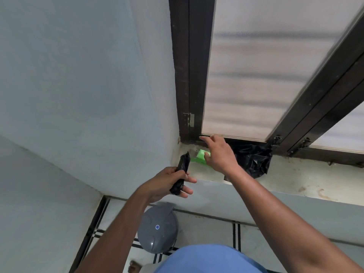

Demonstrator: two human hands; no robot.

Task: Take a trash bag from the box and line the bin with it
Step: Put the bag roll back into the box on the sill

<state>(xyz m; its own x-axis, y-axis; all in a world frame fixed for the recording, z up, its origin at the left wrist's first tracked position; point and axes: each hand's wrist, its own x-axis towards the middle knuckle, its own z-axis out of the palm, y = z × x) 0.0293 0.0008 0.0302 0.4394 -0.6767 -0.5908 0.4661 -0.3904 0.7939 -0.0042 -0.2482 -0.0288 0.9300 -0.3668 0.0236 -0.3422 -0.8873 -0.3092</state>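
My left hand [169, 183] grips a folded black trash bag [181, 169], held upright just in front of the window sill. A green box [201, 155] lies on the sill in the corner by the wall. My right hand [218, 154] rests on the box's right end with its fingers spread and the thumb touching the green surface; much of the box is hidden under it. The grey bin [157, 227] with its domed lid on stands on the floor below, next to the wall.
A crumpled black plastic bag [254, 160] sits on the stained sill [295, 178] right of the box. Dark window frames [190, 75] rise behind. A pale wall [78, 95] closes the left side. The tiled floor [206, 229] lies below.
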